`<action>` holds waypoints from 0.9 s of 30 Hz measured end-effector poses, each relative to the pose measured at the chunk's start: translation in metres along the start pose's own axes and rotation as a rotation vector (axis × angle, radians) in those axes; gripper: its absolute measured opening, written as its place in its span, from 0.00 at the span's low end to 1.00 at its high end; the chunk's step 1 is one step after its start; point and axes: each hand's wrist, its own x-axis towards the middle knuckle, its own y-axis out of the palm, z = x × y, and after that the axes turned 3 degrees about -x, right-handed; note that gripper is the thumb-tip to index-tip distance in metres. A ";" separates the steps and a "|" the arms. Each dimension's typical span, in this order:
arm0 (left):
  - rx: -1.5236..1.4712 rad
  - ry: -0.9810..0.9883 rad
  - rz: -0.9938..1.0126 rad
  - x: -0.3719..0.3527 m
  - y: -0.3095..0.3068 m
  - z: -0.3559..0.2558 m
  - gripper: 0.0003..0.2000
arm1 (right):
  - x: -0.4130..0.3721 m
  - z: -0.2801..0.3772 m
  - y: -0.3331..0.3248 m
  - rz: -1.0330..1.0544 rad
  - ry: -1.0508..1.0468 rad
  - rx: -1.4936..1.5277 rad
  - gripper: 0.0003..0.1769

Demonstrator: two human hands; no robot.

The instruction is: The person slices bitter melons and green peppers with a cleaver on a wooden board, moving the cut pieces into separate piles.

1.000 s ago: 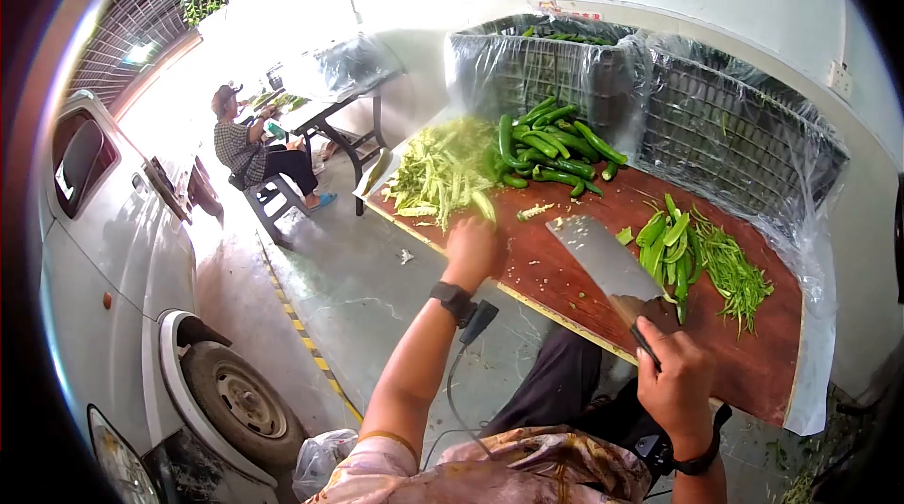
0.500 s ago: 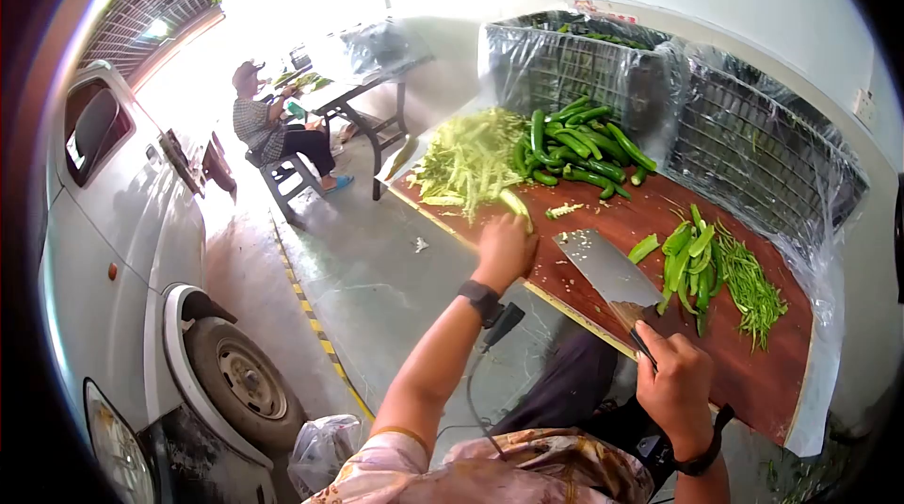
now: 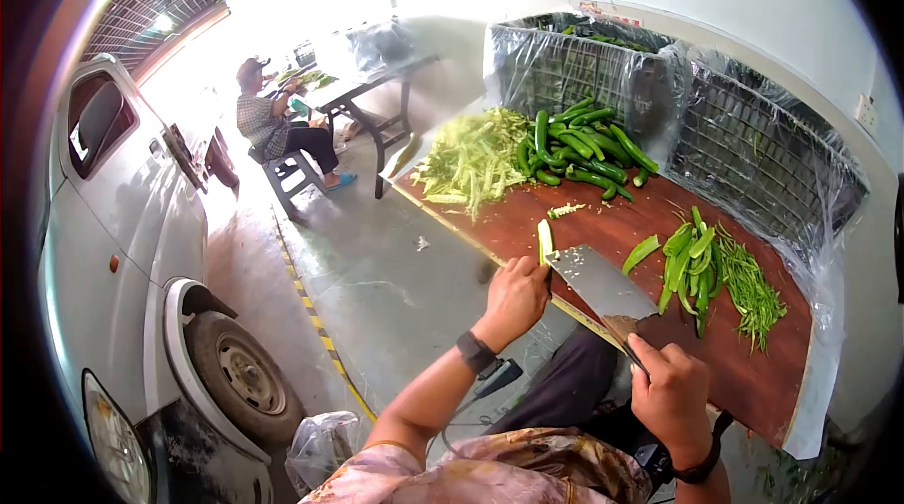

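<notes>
My left hand (image 3: 516, 295) is closed round the lower end of a split green pepper (image 3: 545, 238), its pale inside showing, near the front edge of the red-brown board (image 3: 508, 231). In my right hand (image 3: 670, 396) is the handle of a cleaver (image 3: 603, 285). Its broad blade lies tilted with the front corner right at the pepper, and pale seeds cling to the metal. To the right of the blade are hollowed pepper halves (image 3: 692, 264) beside a heap of thin green strips (image 3: 750, 297). A small pale pepper core (image 3: 566, 211) lies behind the held pepper.
Whole green peppers (image 3: 589, 146) are piled at the back beside a mound of pale cores (image 3: 471, 160). Plastic-lined crates (image 3: 584, 75) stand against the wall. Another person (image 3: 273, 118) sits at a far table (image 3: 363, 80). A white vehicle (image 3: 141, 221) is parked on the left.
My left hand has drawn the pepper back from the pale mound and turned it upright by the blade. The cleaver has shifted slightly toward me and left.
</notes>
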 end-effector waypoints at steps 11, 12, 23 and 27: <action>0.116 0.055 0.018 -0.004 -0.003 -0.003 0.04 | 0.007 0.023 -0.012 0.075 -0.050 -0.113 0.22; 0.118 0.055 0.037 -0.004 -0.002 -0.003 0.04 | 0.008 0.025 -0.011 0.078 -0.047 -0.114 0.22; 0.177 0.114 0.011 0.003 -0.001 -0.014 0.06 | 0.017 0.037 -0.017 0.078 -0.067 -0.234 0.21; 0.126 0.185 -0.058 0.004 0.000 -0.014 0.04 | 0.017 0.030 -0.016 0.051 -0.050 -0.218 0.21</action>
